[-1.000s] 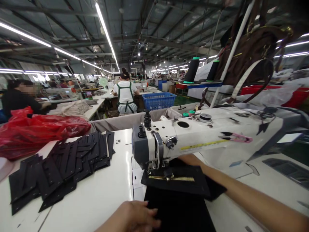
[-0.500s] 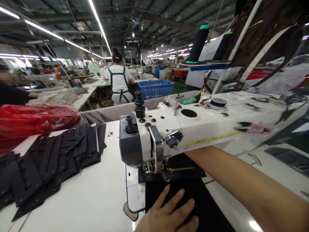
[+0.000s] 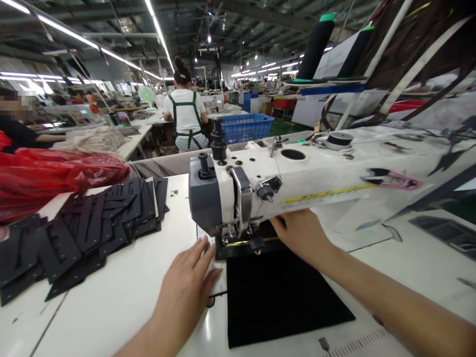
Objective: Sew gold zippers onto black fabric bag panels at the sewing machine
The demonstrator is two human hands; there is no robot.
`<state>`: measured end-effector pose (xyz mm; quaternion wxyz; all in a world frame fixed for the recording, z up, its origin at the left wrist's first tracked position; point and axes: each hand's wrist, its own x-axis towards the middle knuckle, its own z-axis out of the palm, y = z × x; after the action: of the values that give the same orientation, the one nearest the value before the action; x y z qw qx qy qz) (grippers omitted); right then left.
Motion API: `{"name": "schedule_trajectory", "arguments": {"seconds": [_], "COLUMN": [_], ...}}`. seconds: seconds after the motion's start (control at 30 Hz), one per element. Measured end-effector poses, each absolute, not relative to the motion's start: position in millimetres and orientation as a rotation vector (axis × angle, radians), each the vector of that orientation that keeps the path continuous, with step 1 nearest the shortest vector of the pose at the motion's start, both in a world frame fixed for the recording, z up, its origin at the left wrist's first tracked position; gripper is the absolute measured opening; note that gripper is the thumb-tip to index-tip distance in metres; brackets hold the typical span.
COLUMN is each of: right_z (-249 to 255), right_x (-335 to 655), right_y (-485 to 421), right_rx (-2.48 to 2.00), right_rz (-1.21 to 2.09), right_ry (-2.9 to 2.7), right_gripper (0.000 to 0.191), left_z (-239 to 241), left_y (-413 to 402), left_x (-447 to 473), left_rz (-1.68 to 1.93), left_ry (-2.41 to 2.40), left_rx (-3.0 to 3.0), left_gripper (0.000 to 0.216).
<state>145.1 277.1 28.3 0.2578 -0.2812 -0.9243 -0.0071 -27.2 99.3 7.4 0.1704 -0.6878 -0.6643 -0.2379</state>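
A black fabric panel (image 3: 278,302) lies flat in front of the sewing machine (image 3: 316,178). Along its far edge a black strip with a gold-toothed zipper (image 3: 238,243) passes under the presser foot, where a dark zipper pull (image 3: 257,244) sits. My left hand (image 3: 189,277) rests at the left end of the strip, beside the needle area, fingers stretched out. Beneath the machine's arm reaches my right hand (image 3: 303,233), its thumb side over the right part of the strip. The machine hides most of its fingers, so its grip does not show.
Dark cut pieces (image 3: 92,228) are piled on the white table at left, beside a red plastic bag (image 3: 63,168). Black thread cones (image 3: 316,47) stand above the machine. Pink-handled snips (image 3: 394,179) lie on its body. A co-worker (image 3: 185,109) sits ahead near a blue basket (image 3: 245,129).
My left hand has moved off the black panel, leftward and away from me, to the strip's left end. My right hand has drawn partly out from under the machine arm.
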Motion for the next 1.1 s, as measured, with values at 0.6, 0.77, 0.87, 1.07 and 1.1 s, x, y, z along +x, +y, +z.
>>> {"name": "schedule_trajectory", "arguments": {"seconds": [0.6, 0.77, 0.87, 1.07, 1.1], "right_z": [1, -3, -4, -1, 0], "right_x": [115, 117, 118, 118, 117], "right_y": [233, 241, 245, 244, 244], "right_rx": [-0.193, -0.095, -0.077, -0.122, -0.127], "right_rz": [0.333, 0.32, 0.342, 0.335, 0.33], "right_ry": [-2.525, -2.543, -2.551, -2.582, -2.587], "right_gripper": [0.025, 0.023, 0.023, 0.027, 0.028], "left_z": [-2, -5, -7, -8, -7], "left_y": [119, 117, 116, 118, 118], "left_x": [-28, -25, -22, -20, -20], "left_rz": [-0.711, -0.544, -0.514, -0.566, -0.563], "left_ry": [-1.688, -1.662, -1.679, -1.712, -1.708], "left_rx": [-2.048, -2.054, -2.016, -2.045, -2.051], "left_gripper": [0.027, 0.031, 0.031, 0.026, 0.026]}}
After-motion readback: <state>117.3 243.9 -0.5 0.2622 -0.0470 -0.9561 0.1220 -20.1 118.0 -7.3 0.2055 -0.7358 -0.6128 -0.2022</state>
